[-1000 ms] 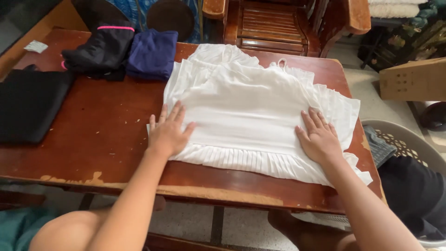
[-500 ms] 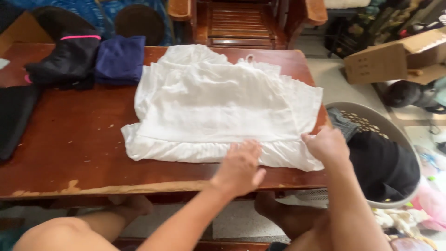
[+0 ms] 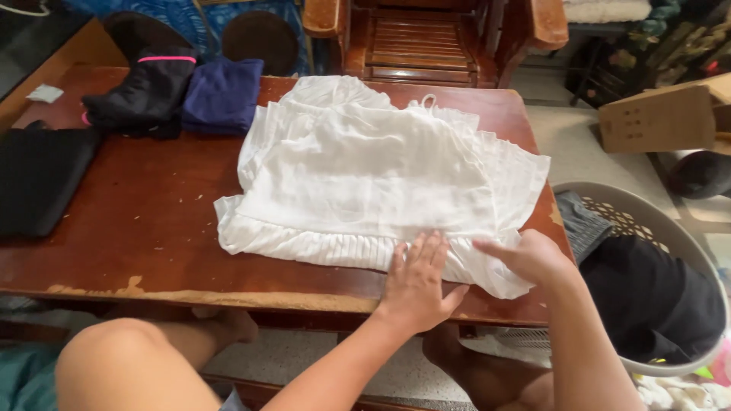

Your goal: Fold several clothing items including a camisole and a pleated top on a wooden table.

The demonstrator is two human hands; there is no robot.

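Note:
A white pleated garment (image 3: 381, 175) lies spread on a dark red wooden table (image 3: 137, 228). My left hand (image 3: 417, 281) rests flat, fingers apart, on the garment's pleated hem near the table's front edge. Just to its right, my right hand (image 3: 529, 257) touches the hem's right corner with its fingers curled at the cloth; whether it pinches the fabric is unclear.
Folded clothes sit at the back left: a black piece with pink trim (image 3: 145, 91) and a dark blue one (image 3: 225, 95). A black folded cloth (image 3: 38, 179) lies at the left edge. A grey laundry basket (image 3: 647, 228) with dark clothes stands right of the table. A wooden chair (image 3: 434, 38) is behind.
My left hand moved from the garment's left side across to the hem near my right hand. The right hand stayed at the hem's right corner.

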